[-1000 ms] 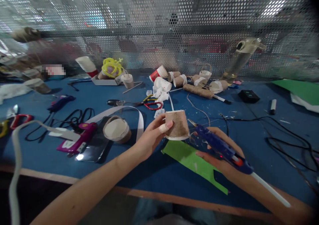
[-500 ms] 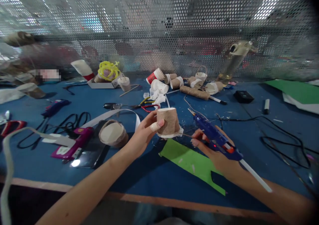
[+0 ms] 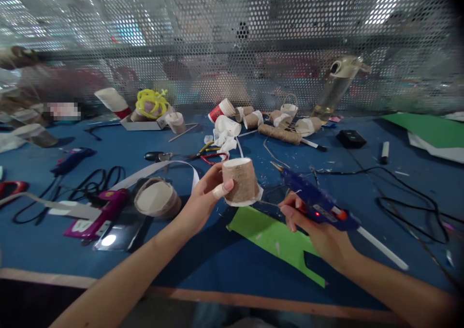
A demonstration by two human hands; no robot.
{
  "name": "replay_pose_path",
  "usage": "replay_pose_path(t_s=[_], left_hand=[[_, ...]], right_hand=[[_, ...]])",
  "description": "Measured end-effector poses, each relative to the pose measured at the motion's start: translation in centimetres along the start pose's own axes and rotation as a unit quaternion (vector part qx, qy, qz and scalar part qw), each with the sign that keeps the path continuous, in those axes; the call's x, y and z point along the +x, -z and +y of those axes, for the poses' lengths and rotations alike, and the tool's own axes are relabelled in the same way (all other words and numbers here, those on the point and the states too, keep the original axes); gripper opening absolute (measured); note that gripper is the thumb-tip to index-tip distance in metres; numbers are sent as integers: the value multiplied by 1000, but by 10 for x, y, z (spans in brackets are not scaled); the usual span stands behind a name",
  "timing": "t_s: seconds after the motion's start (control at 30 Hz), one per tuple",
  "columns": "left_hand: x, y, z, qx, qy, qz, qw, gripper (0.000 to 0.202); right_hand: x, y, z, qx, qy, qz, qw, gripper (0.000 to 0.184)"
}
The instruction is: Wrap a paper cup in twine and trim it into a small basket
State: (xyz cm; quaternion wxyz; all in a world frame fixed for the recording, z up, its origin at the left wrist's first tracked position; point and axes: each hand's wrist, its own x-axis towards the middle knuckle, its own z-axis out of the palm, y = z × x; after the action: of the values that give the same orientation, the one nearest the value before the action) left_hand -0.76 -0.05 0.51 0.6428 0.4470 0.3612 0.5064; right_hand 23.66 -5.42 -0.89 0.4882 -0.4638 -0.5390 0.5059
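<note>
My left hand (image 3: 210,195) is closed round a paper cup (image 3: 240,183) wrapped in brown twine, its thumb on the near side. White paper sticks out at the cup's lower rim. My right hand (image 3: 308,221) carries a blue hot glue gun (image 3: 311,192) with a lit red light, its nozzle pointing up and left. A white glue stick (image 3: 384,249) juts from its back end. Between its thumb and fingertips, the same hand pinches a strand of twine (image 3: 268,203) that runs to the cup's lower edge. Below lies a green paper strip (image 3: 271,238).
Left of my left hand are a twine-wrapped cup (image 3: 158,200), a dark phone-like slab (image 3: 125,229) and a purple glue gun (image 3: 97,214). Behind the held cup lie red-handled scissors (image 3: 213,158), several cups and a twine roll (image 3: 279,133). A black cable (image 3: 409,197) winds at right.
The whole view has shifted slightly. The glue gun has tilted a little and sits slightly lower to the right. Both hands keep their hold.
</note>
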Motion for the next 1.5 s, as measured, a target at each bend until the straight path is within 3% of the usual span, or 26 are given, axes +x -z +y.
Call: replay_pose_path(t_s=[0.3, 1.07, 1.37, 1.5], left_hand=[[-2, 0, 0, 16, -1, -46, 999, 40], [-6, -2, -9, 17, 36, -121, 992, 41], [-4, -10, -3, -62, 101, -38, 992, 46], [-3, -14, 1, -84, 110, -34, 990, 48]], right_hand=[[9, -3, 9, 149, -95, 16, 984, 30], [15, -11, 4, 78, -73, 23, 994, 35], [13, -10, 3, 117, -43, 24, 992, 26], [11, -9, -1, 37, -11, 17, 999, 20]])
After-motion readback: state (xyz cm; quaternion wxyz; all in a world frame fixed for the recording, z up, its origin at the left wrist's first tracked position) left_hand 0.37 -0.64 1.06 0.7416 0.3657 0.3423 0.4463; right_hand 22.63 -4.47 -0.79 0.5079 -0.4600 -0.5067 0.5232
